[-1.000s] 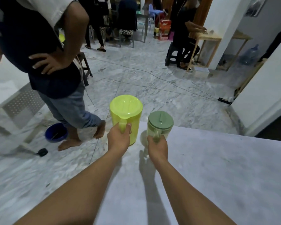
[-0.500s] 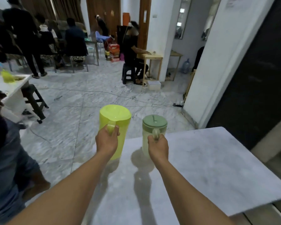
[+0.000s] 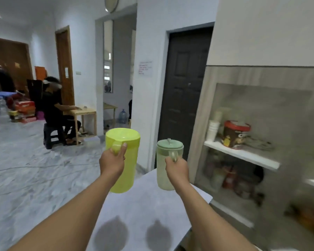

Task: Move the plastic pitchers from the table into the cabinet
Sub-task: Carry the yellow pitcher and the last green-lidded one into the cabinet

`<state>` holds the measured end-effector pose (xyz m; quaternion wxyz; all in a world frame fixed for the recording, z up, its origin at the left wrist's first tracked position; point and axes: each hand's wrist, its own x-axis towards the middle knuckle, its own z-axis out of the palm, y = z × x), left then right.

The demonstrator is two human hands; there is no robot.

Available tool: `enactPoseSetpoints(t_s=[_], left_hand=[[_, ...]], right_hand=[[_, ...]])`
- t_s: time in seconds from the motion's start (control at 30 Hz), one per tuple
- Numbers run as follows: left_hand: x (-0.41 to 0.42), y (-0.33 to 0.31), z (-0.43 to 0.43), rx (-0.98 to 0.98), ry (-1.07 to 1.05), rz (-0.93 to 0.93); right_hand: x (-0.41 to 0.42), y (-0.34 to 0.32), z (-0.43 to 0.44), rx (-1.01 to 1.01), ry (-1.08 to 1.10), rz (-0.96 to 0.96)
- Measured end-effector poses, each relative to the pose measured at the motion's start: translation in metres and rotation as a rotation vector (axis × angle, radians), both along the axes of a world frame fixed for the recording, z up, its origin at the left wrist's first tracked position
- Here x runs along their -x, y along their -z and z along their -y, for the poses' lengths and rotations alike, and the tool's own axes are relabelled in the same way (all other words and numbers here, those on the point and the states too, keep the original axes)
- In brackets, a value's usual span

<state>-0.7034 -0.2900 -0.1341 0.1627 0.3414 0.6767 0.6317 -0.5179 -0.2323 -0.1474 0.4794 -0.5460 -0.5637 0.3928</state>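
With my left hand [image 3: 111, 163] clenched on the handle of the tall lime-yellow plastic pitcher [image 3: 123, 160] and my right hand [image 3: 177, 169] on the pale-green lidded plastic pitcher [image 3: 166, 164], both now lifted higher above the white table [image 3: 152, 205] than half a second ago, I risk knocking the red-lidded tub [image 3: 235, 134] on the grey wall cabinet's [image 3: 261, 77] shelf right of the table.

A dark panelled door [image 3: 184, 91] stands shut at twelve o'clock, with a paper notice [image 3: 145, 68] on the white wall just left of it. At ten o'clock a seated person [image 3: 53, 107] leans on a small wooden table [image 3: 83, 113], a blue water bottle [image 3: 123, 115] beyond. A marble floor [image 3: 34, 169] fills nine o'clock.
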Motion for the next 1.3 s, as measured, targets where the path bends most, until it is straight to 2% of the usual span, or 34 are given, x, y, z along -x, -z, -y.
enactPoseSetpoints(t_s=[0.37,0.57,1.03,1.3], left_hand=[[-0.184,-0.086,-0.059,-0.088,0.343,-0.090],[-0.297,-0.115,-0.082,-0.144,0.500,-0.066],[-0.566,-0.135,-0.103,-0.177,0.863,-0.018],[-0.675,-0.126,-0.125,-0.189,0.970,0.039]], right_hand=[[-0.198,-0.091,0.008,-0.134,0.378,-0.036],[-0.312,-0.122,0.022,-0.187,0.509,-0.015],[-0.558,-0.139,0.061,-0.223,0.792,-0.028],[-0.656,-0.130,0.056,-0.192,0.879,-0.031]])
